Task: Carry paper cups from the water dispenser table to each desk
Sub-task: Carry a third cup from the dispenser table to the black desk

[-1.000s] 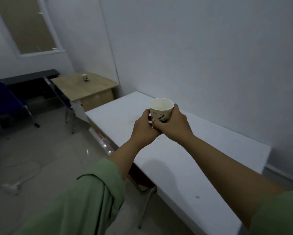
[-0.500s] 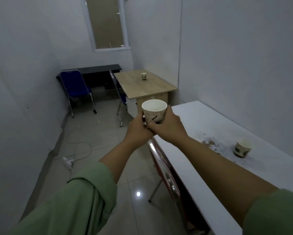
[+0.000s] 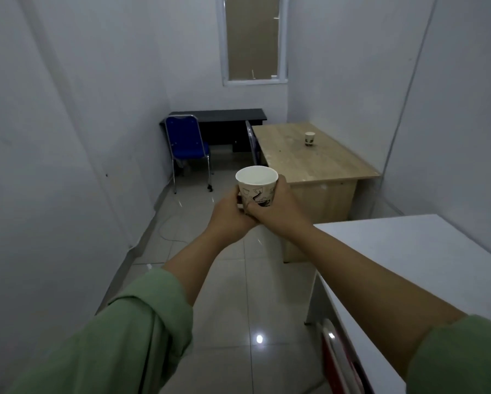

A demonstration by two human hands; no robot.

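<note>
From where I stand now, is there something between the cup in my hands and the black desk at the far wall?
The floor ahead looks open. The blue chair stands at the black desk, on its left, and the wooden desk borders the path on the right.

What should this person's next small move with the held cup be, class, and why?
Probably walk on toward the black desk. Both the left hand and right hand hold a paper cup, the wooden desk already has a cup, and the black one shows none.

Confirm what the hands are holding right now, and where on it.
A paper cup, upright, gripped by both hands: left hand and right hand wrap its lower body and base; the rim is clear.
</note>
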